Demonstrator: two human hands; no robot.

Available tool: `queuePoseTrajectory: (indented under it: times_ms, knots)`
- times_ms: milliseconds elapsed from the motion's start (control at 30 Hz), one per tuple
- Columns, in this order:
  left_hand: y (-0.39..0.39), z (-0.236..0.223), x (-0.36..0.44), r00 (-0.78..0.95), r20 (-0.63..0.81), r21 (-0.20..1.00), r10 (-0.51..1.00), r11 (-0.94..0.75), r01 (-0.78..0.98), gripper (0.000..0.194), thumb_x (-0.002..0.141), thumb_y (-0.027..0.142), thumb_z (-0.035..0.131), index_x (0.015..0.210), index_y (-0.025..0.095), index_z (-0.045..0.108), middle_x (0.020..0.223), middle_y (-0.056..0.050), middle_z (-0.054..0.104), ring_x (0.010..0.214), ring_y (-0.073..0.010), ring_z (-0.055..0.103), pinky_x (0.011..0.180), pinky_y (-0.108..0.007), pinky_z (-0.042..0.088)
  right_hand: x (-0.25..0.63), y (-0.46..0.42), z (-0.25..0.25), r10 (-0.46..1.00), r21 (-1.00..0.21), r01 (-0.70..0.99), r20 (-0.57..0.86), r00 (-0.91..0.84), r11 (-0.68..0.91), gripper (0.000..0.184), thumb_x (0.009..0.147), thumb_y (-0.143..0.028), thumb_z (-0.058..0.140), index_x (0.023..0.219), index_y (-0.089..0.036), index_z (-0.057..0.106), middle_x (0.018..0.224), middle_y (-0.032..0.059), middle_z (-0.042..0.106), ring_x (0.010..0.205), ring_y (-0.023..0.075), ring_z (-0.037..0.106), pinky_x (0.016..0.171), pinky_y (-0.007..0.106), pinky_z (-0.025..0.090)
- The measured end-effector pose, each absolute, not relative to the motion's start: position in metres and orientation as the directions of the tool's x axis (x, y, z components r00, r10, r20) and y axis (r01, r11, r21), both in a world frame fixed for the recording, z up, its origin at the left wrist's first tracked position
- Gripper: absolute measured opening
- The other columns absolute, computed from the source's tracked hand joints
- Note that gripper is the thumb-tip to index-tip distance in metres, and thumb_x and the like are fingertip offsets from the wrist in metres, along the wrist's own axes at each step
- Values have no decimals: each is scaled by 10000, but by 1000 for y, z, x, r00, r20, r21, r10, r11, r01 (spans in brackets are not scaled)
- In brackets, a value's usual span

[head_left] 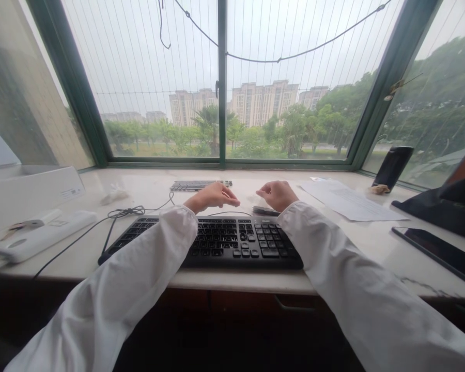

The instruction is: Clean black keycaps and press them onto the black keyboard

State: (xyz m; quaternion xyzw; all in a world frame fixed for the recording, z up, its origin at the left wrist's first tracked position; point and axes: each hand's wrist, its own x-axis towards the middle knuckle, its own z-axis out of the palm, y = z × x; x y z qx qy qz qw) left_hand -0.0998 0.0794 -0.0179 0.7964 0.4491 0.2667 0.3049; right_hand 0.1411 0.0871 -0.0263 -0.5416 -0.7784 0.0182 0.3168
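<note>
A black keyboard (217,263) lies along the front edge of the sill-like white desk. Many of its left and middle keys look stripped of their caps, while the number pad's caps are in place. My left hand (213,197) hovers just behind the keyboard, fingers stretched to the right and slightly apart, with nothing visible in them. Facing it across a small gap, my right hand (279,195) has its fingers curled into a pinch; what they hold, if anything, is too small to make out. Under the right hand lies a small dark flat object (264,211), partly covered.
Behind my left hand sits a row of grey key-like pieces (194,185). A cable (127,212) coils at left, by a white power strip (46,237) and a white box (34,186). At right are paper sheets (349,199), a phone (442,253), an upright dark object (393,168) and a black bag (449,206).
</note>
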Motion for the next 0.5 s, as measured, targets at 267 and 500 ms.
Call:
queuePoseTrajectory:
  times_ms: [267, 500]
  knots:
    - [76, -20, -95, 473, 122, 766, 873, -386, 515, 309, 617, 472, 801, 762, 199, 791, 748, -88, 737, 539, -116, 550, 439, -214, 380, 133, 111, -48, 810, -314, 792, 472, -348, 524, 186, 837, -304, 625, 903, -208, 770, 926, 66, 726, 837, 179, 632, 825, 292, 446]
    - [62, -11, -86, 521, 62, 746, 851, -386, 543, 270, 670, 475, 767, 802, 243, 800, 747, -52, 733, 531, -106, 518, 439, -215, 354, 140, 101, -28, 813, -300, 838, 523, -256, 456, 419, 760, -589, 655, 711, -174, 673, 813, 92, 683, 745, 210, 583, 721, 339, 426]
